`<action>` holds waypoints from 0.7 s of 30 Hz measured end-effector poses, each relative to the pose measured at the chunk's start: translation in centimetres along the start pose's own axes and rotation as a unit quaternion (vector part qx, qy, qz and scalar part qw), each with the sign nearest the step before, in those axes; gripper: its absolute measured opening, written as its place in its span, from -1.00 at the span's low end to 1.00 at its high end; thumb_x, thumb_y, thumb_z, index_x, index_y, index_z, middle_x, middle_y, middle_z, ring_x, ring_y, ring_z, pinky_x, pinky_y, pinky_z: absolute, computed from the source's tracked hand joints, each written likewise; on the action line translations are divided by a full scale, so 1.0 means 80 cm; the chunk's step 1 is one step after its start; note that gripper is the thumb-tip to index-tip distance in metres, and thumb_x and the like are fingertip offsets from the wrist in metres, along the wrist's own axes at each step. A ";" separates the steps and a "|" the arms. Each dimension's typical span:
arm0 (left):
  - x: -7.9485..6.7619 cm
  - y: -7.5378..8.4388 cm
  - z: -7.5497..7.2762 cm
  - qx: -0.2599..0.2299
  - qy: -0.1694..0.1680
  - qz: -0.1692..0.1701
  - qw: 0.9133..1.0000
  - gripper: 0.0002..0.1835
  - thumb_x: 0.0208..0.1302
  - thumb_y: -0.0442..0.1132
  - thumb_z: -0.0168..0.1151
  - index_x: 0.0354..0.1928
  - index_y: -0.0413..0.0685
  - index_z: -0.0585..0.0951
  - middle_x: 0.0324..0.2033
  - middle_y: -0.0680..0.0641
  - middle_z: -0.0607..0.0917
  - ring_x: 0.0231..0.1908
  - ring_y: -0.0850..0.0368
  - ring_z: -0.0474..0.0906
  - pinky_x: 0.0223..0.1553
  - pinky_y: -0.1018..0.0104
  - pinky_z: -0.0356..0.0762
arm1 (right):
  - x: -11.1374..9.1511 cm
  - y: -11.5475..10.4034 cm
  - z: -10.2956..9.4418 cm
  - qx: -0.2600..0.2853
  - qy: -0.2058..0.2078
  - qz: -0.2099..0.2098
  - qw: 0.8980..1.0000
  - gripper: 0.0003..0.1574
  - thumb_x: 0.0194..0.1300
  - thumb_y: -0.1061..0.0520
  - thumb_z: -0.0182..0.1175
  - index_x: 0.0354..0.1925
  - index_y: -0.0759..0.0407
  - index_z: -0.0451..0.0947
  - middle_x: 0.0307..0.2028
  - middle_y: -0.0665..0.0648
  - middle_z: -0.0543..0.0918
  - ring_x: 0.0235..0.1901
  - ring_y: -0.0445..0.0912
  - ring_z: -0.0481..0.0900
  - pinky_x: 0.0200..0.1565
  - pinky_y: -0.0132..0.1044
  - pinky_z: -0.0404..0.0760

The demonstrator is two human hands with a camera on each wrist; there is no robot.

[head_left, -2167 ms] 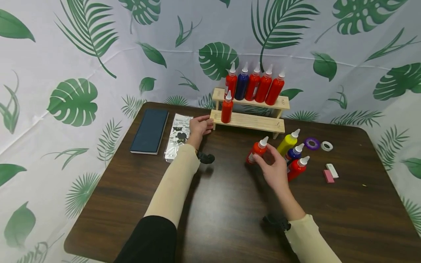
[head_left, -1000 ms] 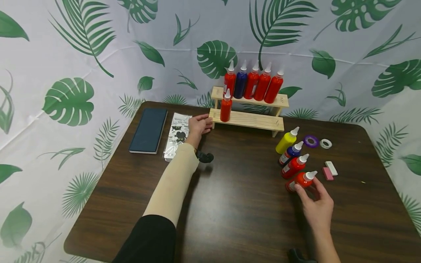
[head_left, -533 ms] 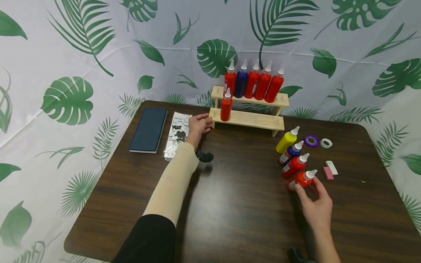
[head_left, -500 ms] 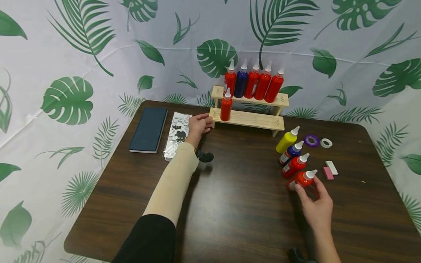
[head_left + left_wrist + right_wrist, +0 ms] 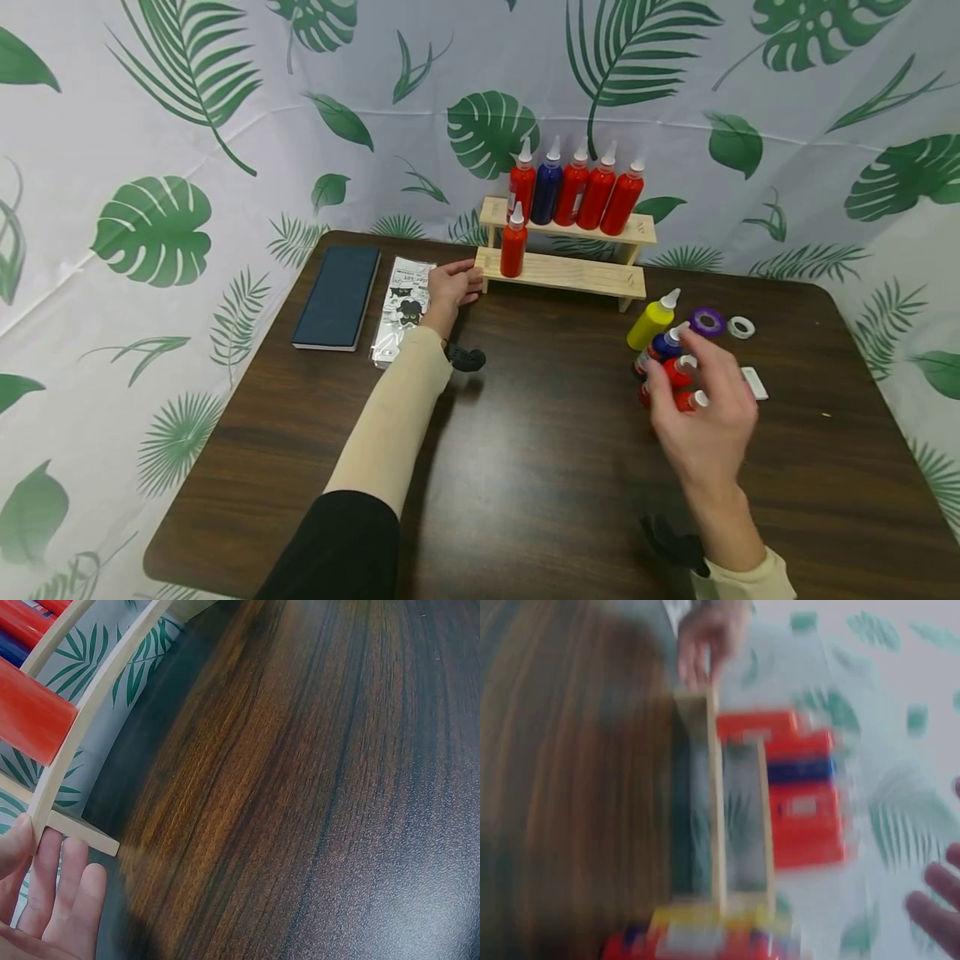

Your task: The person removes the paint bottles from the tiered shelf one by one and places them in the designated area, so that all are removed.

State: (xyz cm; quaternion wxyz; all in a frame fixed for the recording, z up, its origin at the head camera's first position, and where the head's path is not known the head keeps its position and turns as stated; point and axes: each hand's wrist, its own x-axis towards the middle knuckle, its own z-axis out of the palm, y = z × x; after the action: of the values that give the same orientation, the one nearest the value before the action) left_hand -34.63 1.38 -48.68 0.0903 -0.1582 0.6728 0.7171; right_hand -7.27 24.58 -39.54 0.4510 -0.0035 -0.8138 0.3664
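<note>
My left hand [image 5: 450, 287] grips the left end of the lower step of a wooden two-step rack [image 5: 581, 273]; in the left wrist view the thumb and fingers [image 5: 71, 881] lie on either side of the board. One red squeeze bottle [image 5: 513, 252] stands on that step, and several red ones plus a dark blue bottle [image 5: 548, 193] line the upper step. My right hand [image 5: 708, 425], fingers parted and holding nothing, is over a row on the table: a yellow bottle [image 5: 651, 327], a blue bottle [image 5: 658, 345] and two red bottles [image 5: 681, 372], partly hidden behind it. The right wrist view is blurred.
Right of the bottles lie a purple tape roll [image 5: 707, 322], a white tape roll [image 5: 741, 327] and a white eraser [image 5: 754, 383]. A dark blue notebook [image 5: 337, 297] and a printed packet [image 5: 402, 310] lie at the left. A leaf-patterned cloth hangs behind the table.
My right hand carried a red bottle rightward to the near end of the row, set it down and let go. Now it has lifted and covers the pink eraser. The left hand stays put.
</note>
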 end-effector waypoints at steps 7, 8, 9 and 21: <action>0.005 -0.001 -0.001 0.010 0.009 -0.006 1.000 -0.74 0.16 -0.23 0.40 -0.07 0.01 0.72 -0.37 -0.07 0.77 -0.35 0.07 0.73 -0.33 0.24 0.69 | 0.028 0.013 0.100 -0.016 -0.223 0.017 0.975 -0.25 0.18 0.01 0.36 0.31 0.01 0.37 0.15 0.13 0.53 0.08 0.00 0.52 -0.06 -0.04 0.64; 0.005 -0.001 -0.001 0.010 0.010 -0.008 1.000 -0.74 0.16 -0.23 0.39 -0.07 0.01 0.72 -0.37 -0.08 0.77 -0.33 0.06 0.73 -0.35 0.25 0.69 | 0.032 0.017 0.115 -0.019 -0.249 0.028 0.968 -0.23 0.21 -0.03 0.33 0.34 -0.01 0.32 0.19 0.12 0.50 0.11 0.00 0.50 -0.03 -0.04 0.63; 0.005 -0.001 -0.001 0.010 0.011 -0.010 1.000 -0.74 0.16 -0.22 0.40 -0.08 0.02 0.72 -0.37 -0.08 0.77 -0.33 0.06 0.73 -0.36 0.26 0.69 | 0.036 0.021 0.130 -0.019 -0.269 0.034 0.962 -0.21 0.23 -0.05 0.31 0.37 0.00 0.28 0.22 0.13 0.47 0.13 0.02 0.49 -0.02 -0.03 0.62; 0.004 0.000 0.000 0.009 0.012 -0.008 1.000 -0.76 0.15 -0.24 0.40 -0.10 0.02 0.73 -0.38 -0.07 0.76 -0.35 0.06 0.73 -0.36 0.26 0.69 | 0.103 0.041 0.247 -0.013 -0.341 0.108 0.934 -0.15 0.39 -0.03 0.12 0.48 0.10 -0.01 0.40 0.20 0.22 0.34 0.09 0.25 0.32 0.04 0.25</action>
State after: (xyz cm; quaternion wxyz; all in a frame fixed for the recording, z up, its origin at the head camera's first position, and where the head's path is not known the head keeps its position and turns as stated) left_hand -34.90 1.35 -48.77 0.0899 -0.1713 0.6786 0.7086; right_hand -27.80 18.01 -41.88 0.1036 0.0283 -0.9180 0.3817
